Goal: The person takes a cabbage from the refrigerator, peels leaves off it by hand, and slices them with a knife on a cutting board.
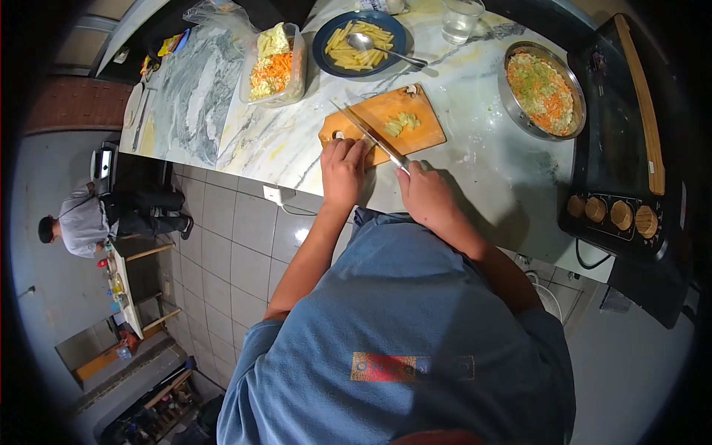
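My right hand is closed around the handle of a kitchen knife. Its long blade lies diagonally across a wooden cutting board, pointing away to the left. My left hand rests at the board's near left end, fingers curled and pressed together close to the blade. Whatever sits under those fingertips is mostly hidden; a small whitish bit shows there. Chopped pale green pieces lie in a small heap on the board, right of the blade. A small pale scrap sits at the board's far corner.
Beyond the board are a plastic tub of shredded carrot and pale food, and a dark blue plate of cut strips with a spoon. A glass, a round metal pan and a black oven stand rightward. Another person stands far left.
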Tool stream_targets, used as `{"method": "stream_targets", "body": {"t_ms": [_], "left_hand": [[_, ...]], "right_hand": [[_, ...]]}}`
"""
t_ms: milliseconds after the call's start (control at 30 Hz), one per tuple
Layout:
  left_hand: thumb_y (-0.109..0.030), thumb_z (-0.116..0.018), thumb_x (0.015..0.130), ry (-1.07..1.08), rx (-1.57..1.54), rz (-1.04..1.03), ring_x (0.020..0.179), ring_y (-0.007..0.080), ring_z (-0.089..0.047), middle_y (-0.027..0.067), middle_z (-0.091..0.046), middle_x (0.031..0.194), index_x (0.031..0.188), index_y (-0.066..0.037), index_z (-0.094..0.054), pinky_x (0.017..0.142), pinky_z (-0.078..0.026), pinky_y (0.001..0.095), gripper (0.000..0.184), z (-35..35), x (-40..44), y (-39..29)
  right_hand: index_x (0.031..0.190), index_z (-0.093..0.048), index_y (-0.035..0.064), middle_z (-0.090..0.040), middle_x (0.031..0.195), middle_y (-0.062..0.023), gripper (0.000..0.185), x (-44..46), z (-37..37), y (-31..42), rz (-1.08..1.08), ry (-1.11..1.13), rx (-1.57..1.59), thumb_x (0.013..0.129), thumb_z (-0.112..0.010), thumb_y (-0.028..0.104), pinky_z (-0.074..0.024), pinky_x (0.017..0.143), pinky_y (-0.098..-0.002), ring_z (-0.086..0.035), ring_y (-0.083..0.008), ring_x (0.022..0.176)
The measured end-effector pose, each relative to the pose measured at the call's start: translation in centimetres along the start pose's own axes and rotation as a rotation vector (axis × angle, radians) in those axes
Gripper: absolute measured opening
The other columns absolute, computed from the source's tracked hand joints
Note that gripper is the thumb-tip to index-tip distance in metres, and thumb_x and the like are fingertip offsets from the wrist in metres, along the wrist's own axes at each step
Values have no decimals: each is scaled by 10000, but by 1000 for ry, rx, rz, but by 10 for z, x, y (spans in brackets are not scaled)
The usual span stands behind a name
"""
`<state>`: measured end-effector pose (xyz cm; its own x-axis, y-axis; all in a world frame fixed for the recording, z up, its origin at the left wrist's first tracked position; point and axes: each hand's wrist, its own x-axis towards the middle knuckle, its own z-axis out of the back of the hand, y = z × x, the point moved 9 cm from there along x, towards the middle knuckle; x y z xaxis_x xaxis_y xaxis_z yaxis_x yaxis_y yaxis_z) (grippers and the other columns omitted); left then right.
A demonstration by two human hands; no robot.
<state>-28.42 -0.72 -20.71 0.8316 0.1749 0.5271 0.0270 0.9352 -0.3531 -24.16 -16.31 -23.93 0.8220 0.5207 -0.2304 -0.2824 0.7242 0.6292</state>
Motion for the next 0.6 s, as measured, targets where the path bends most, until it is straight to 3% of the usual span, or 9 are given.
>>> {"method": "stream_targets", "body": {"t_ms": [600], "left_hand": [[-23,-736,815,56,-64,100,867,316,-641,119,-677,937,986,-46,-727,776,-520,419,172,-3,0,4]], "right_hand": [[993,-584,-44,-682,814,-292,410,-1,1,4,-61,60,4,1035,-479,351,-527,736,-568,-676,-485,793]]}}
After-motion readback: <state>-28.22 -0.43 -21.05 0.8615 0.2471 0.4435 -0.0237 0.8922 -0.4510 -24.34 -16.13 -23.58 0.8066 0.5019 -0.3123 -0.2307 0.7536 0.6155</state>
